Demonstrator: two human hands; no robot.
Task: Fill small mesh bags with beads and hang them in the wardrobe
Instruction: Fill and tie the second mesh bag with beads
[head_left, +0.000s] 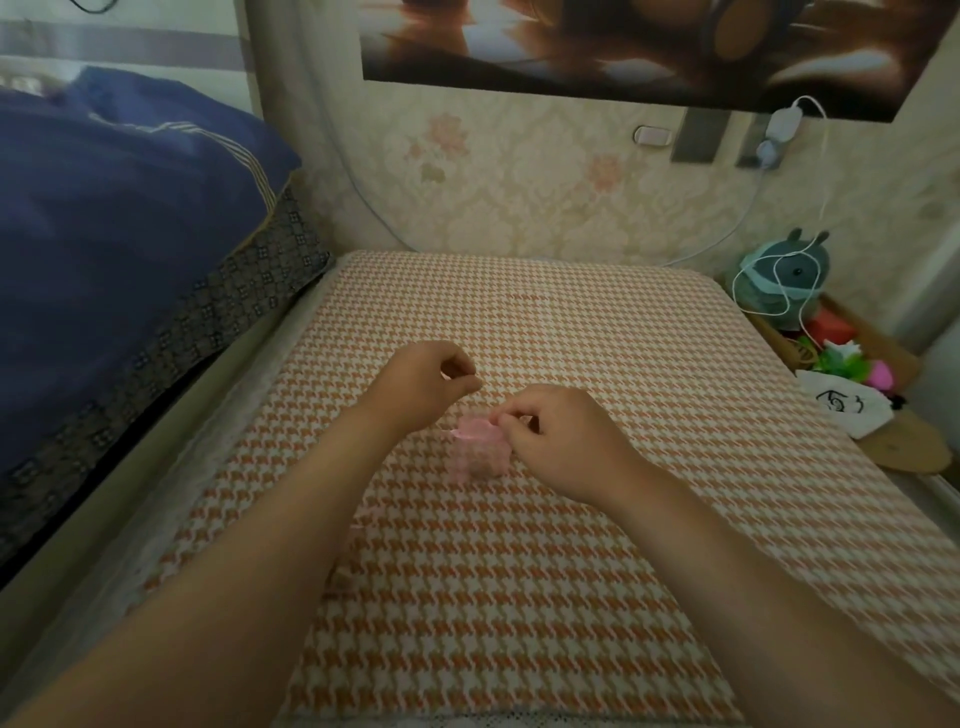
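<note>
The houndstooth-covered surface (571, 597) fills the frame from the centre down to 6 o'clock. Heaped blue bedding (119, 234) lies at 9 to 10 o'clock, a dark poster (623, 47) hangs on the wall at 12 to 1 o'clock, and a teal plush toy (784, 275) looped with white cable sits at 2 to 3 o'clock. Both forearms reach in from 6 o'clock. The left hand (426, 387), just above centre, has its fingers curled and its thumb meeting its forefinger. It may be pinching a thin drawstring, but the blur does not settle whether anything is held. The right hand (558, 441), toward 4 o'clock of the left, pinches the gathered top of the pink mesh bag (480, 457), which stands on the cloth between the two hands at the centre of the view. A pink ribbon (470, 430) bunches at its mouth. The step looks like drawing the bag closed, and its fill level is too soft to read. The main risk is a lopsided pull. Tugging the ribbon from one side only would tip or drag the light bag, and beads could spill through a mouth that is not fully cinched and roll off across the cloth. A hard yank could also snag or tear the fine mesh.
</note>
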